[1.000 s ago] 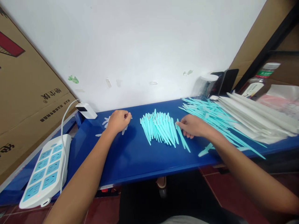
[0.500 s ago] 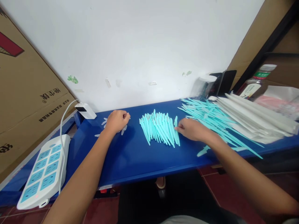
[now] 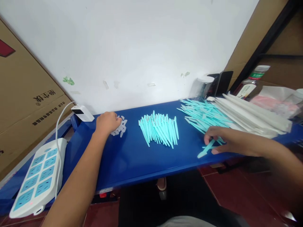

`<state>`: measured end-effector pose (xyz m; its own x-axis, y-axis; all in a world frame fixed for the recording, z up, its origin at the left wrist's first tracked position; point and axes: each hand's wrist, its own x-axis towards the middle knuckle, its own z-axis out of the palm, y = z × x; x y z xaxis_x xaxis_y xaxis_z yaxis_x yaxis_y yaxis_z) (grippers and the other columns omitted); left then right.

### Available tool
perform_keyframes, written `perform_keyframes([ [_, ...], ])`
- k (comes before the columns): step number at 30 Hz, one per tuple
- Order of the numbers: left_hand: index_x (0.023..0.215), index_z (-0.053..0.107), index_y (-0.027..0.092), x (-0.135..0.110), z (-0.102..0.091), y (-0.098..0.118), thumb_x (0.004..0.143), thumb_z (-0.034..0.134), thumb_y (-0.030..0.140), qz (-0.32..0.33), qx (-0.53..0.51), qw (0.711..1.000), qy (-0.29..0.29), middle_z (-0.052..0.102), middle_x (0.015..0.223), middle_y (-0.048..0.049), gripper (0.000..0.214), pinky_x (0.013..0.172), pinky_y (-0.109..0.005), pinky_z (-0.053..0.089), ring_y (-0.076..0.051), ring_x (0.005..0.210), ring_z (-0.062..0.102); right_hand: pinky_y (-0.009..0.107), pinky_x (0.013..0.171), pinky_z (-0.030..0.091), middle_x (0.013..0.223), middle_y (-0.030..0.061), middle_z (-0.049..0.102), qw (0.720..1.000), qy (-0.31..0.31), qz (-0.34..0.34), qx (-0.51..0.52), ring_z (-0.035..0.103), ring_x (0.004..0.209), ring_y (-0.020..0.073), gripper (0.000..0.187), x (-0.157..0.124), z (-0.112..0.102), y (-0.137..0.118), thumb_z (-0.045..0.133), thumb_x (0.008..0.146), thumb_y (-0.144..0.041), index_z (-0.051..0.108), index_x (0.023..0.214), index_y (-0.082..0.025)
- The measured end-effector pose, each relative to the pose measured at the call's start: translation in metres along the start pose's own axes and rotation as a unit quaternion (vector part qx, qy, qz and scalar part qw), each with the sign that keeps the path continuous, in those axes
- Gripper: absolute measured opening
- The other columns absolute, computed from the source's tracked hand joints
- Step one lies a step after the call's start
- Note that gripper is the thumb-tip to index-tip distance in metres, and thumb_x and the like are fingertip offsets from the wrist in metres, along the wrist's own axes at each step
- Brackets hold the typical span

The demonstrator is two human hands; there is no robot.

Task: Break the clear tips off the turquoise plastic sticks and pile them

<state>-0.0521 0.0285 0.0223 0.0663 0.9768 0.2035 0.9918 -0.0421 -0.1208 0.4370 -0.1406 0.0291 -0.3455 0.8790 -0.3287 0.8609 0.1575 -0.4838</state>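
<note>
My left hand (image 3: 107, 122) rests at the back left of the blue table, its fingers curled together over a small heap of clear plastic caps (image 3: 122, 127). A cap shows at its fingertips; the heap is partly hidden by the hand. At the right, my right hand (image 3: 219, 140) reaches around a loose turquoise eyebrow razor (image 3: 204, 152) near the front edge. Its thumb and fingers are apart on either side of the handle. Between the hands lies a row of turquoise eyebrow razors (image 3: 158, 130), side by side with their wider ends toward the wall.
A loose pile of turquoise razors (image 3: 203, 113) lies back right, beside a stack of white sleeves (image 3: 246, 116). A jar (image 3: 204, 86) and a bottle (image 3: 251, 82) stand behind. At left are a power strip (image 3: 39, 176), a white device (image 3: 82, 113) and a cardboard box (image 3: 28, 88).
My right hand has left the right end of the razor row and moved right and toward me to the loose razor. My left hand has shifted left, uncovering more clear caps.
</note>
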Motion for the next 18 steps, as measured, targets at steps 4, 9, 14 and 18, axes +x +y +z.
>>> perform_keyframes([
  [4, 0.089, 0.076, 0.018, 0.001, 0.005, -0.005, 0.090, 0.053, 0.044, -0.004, 0.002, 0.999, 0.036, 0.074, 0.107, -0.0196, 0.034, 0.079, -0.044, 0.052, -0.040, 0.107, 0.065, 0.039, 0.090, 0.045, 0.107, 0.0088, 0.066, 1.000, 0.018, -0.017, 0.006, 0.060, 0.105, 0.0293, 0.030, 0.013, 0.007, -0.004, 0.067, 0.092, -0.054, 0.070, 0.095, -0.024],
  [9, 0.095, 0.076, 0.018, 0.002, 0.014, -0.009, 0.092, 0.055, 0.048, -0.003, -0.001, 0.999, 0.041, 0.073, 0.108, -0.0191, 0.036, 0.083, -0.046, 0.053, -0.040, 0.112, 0.062, 0.038, 0.087, 0.047, 0.108, 0.0098, 0.066, 0.999, 0.045, -0.020, 0.004, 0.061, 0.100, 0.0281, 0.034, 0.018, 0.010, 0.001, 0.062, 0.094, -0.057, 0.068, 0.097, -0.024],
  [14, 0.097, 0.075, 0.019, 0.001, 0.014, -0.008, 0.095, 0.053, 0.045, 0.007, -0.008, 0.998, 0.068, 0.074, 0.107, -0.0171, 0.035, 0.081, -0.045, 0.052, -0.039, 0.111, 0.062, 0.039, 0.086, 0.047, 0.107, 0.0117, 0.065, 0.999, 0.029, -0.008, -0.030, 0.061, 0.096, 0.0279, 0.033, 0.018, 0.010, -0.001, 0.057, 0.097, -0.055, 0.066, 0.096, -0.024],
  [18, 0.097, 0.073, 0.019, -0.001, 0.010, -0.004, 0.097, 0.051, 0.044, 0.016, -0.021, 0.995, 0.096, 0.074, 0.104, -0.0157, 0.034, 0.077, -0.043, 0.051, -0.037, 0.108, 0.063, 0.040, 0.085, 0.047, 0.102, 0.0120, 0.065, 0.998, 0.045, -0.012, -0.046, 0.060, 0.093, 0.0279, 0.035, 0.024, 0.010, -0.004, 0.053, 0.098, -0.054, 0.064, 0.093, -0.022],
])
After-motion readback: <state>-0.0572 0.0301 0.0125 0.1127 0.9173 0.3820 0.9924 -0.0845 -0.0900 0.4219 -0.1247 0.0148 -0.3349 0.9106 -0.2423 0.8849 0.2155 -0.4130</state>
